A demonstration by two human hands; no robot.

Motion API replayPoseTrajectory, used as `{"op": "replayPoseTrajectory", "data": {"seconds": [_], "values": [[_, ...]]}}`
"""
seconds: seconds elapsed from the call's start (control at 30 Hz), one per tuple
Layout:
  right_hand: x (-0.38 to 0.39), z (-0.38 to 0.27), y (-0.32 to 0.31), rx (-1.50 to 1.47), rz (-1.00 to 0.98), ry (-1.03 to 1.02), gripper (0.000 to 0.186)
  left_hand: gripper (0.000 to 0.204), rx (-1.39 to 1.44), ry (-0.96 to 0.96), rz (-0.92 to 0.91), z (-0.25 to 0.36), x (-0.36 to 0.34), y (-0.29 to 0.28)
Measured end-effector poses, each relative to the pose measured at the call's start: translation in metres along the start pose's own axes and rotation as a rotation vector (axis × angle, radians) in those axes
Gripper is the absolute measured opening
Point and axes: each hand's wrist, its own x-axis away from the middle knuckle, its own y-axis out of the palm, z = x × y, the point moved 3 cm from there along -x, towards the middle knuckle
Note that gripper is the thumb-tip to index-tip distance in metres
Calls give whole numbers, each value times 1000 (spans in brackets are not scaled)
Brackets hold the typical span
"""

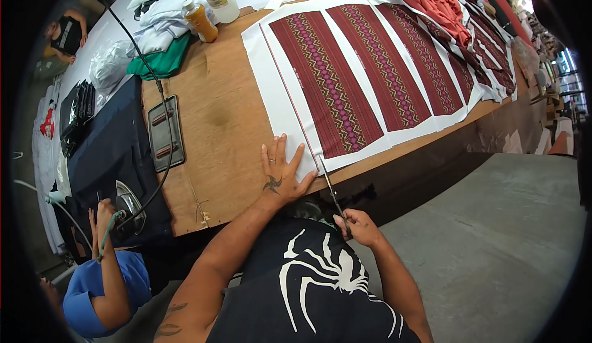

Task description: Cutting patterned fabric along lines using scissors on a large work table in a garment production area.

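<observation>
1. Nearest, the right hand [359, 227] is closed around the handles of the scissors [333, 196], whose long, dark blades point away from the body. Their tips are at the near edge of the white sheet; how far apart the blades stand, I cannot tell.
2. Just beyond, the left hand [282, 169] lies palm down with fingers spread, gripping nothing. It rests across the sheet's near left corner and the wooden table [216, 108], the thumb close to the scissor tips.
3. The white sheet [265, 78] lies along the table, its near edge running close to the table's edge. It looks like thin cloth, so it should be light, limp and hard to break, though apt to slide or pucker on smooth wood. The plain margin seems the best hold: flat fingers beside the line, or a pinch at the corner.
4. The sheet bears maroon panels [327, 78] set side by side with white between them, each with a zigzag band in pink, yellow and black. A thin dark red line [286, 87] runs lengthwise down the left margin.
5. Farther off, to the right, the patterned material is bunched and folded, with crumpled coral cloth [431, 4] on top.
</observation>
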Motion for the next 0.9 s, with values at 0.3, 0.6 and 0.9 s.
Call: {"op": "replayPoseTrajectory", "data": {"seconds": [0.3, 0.6, 0.9], "values": [[3, 0, -1, 39, 3, -1, 38, 72, 10, 5, 2, -1, 1, 0], [5, -6, 1, -2, -26, 10, 41, 74, -1, 3, -23, 1, -1, -1], [-6, -21, -5, -34, -73, 28, 43, 81, 4, -3, -19, 1, -1, -1]]}}
